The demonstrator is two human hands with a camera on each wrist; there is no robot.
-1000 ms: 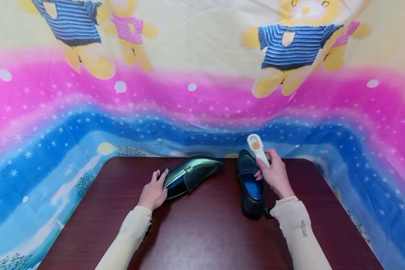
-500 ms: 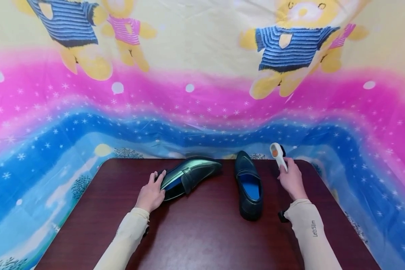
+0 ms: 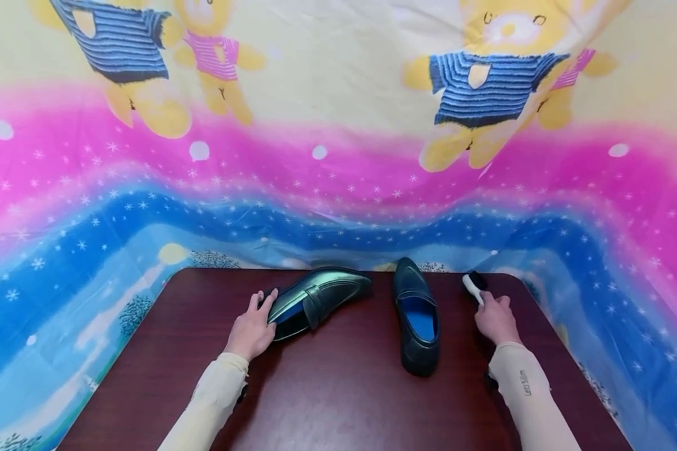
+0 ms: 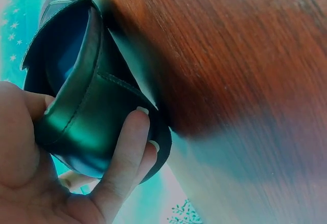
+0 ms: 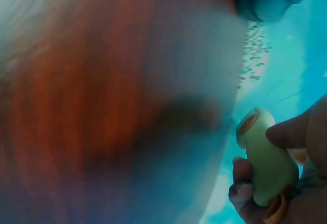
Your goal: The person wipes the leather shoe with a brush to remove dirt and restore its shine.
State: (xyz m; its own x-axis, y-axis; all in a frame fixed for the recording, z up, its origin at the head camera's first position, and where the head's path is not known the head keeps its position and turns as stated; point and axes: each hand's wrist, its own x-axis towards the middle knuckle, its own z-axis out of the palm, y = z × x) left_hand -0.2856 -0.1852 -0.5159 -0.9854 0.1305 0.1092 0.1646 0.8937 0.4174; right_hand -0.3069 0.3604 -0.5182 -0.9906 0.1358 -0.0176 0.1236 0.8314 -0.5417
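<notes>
Left hand (image 3: pixel 252 329): fingers grip the heel of a glossy black leather loafer (image 3: pixel 331 291), tilted, left of centre.
Matching black leather loafer (image 3: pixel 412 301): right of centre, upright, unheld.
Right hand (image 3: pixel 497 319): holds a white-handled, black-bristled brush (image 3: pixel 472 289), far right, off both loafers.
Brushing: probably paused or over, coverage unclear; releases remain.

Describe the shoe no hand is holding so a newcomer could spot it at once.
On the reddish-brown table, look toward the far edge, between the left hand and right hand, nearer the right. The black loafer there shows a blue insole, toe pointing away. Unlike the other shoe, tilted in the left hand's grip, it stands upright, untouched.
</notes>
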